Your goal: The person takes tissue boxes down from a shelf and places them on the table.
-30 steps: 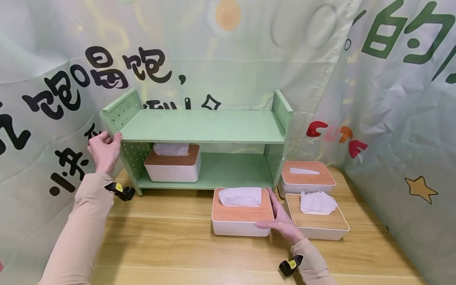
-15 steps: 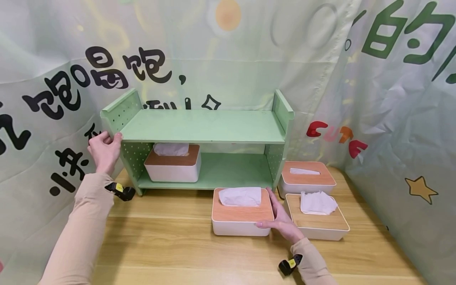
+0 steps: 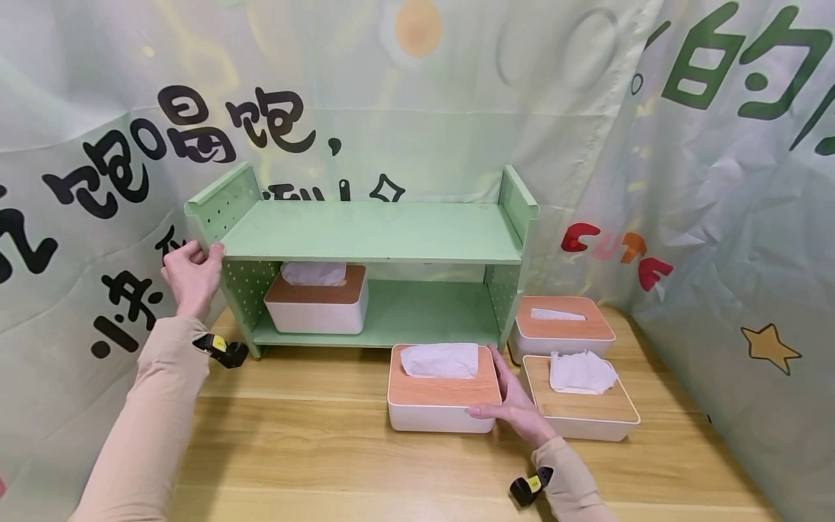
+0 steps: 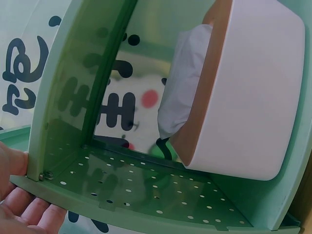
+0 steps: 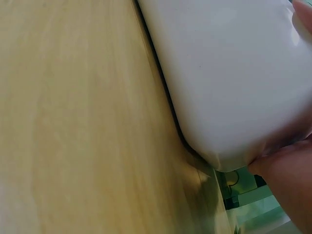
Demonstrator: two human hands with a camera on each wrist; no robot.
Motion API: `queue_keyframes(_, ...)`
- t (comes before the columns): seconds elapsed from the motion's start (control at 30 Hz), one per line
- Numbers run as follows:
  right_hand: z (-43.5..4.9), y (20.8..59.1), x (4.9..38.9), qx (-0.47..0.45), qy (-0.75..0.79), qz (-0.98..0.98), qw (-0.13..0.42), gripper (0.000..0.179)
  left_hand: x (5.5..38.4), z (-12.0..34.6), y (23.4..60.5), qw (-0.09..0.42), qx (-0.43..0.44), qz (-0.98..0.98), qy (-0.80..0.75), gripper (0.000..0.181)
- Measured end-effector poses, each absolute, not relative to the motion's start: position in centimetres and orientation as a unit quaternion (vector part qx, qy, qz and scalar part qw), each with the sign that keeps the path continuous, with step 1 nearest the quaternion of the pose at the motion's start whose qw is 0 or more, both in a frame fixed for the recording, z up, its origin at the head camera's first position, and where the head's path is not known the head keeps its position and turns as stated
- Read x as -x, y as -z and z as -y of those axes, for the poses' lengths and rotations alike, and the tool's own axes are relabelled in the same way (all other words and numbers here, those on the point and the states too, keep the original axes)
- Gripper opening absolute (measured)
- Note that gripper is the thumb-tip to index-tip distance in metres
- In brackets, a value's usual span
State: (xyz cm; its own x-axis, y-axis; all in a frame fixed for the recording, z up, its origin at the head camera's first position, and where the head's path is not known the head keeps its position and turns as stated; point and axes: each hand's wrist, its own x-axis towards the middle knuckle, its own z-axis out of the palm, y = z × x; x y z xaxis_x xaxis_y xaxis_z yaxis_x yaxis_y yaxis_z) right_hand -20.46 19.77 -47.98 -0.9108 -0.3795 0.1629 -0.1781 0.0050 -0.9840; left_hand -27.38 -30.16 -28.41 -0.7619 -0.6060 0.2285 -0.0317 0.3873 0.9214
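My left hand [image 3: 192, 277] grips the front edge of the left side panel of a green two-tier shelf [image 3: 372, 230]. In the left wrist view the thumb and curled fingers [image 4: 34, 212] sit on either side of that panel. A white tissue box with a wooden lid [image 3: 445, 391] rests on the table before the shelf, a tissue poking out of its top. My right hand [image 3: 515, 406] holds its right end, thumb in front and fingers behind. The right wrist view shows the box's white wall [image 5: 239, 78] close up. Another tissue box [image 3: 316, 308] stands on the lower tier's left.
Two more tissue boxes stand right of the shelf, a rear one [image 3: 565, 330] and a front one [image 3: 580, 428] close beside my right hand. The wooden table [image 3: 313, 449] carries them. A printed cloth [image 3: 417, 138] hangs behind and at both sides.
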Motion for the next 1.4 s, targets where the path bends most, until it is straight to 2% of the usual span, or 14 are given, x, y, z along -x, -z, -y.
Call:
queue_keyframes(0.73,-19.93,48.19,20.50,0.195,0.674,-0.708,0.082,0.126,27.54,30.25,28.47,0.278,-0.199,0.783,0.519,0.040)
queue_keyframes(0.97,-19.94,48.27,20.49,0.200,0.676,-0.704,0.086,0.127,27.60,30.30,28.51,0.277,-0.197,0.780,0.525,0.033)
queue_keyframes(1.2,-19.81,48.26,20.36,0.210,0.677,-0.700,0.082,0.129,27.54,30.28,28.44,0.267,-0.210,0.787,0.516,0.042)
queue_keyframes(1.4,-19.91,48.40,20.46,0.225,0.677,-0.696,0.077,0.130,27.54,30.26,28.47,0.275,-0.206,0.784,0.517,0.038)
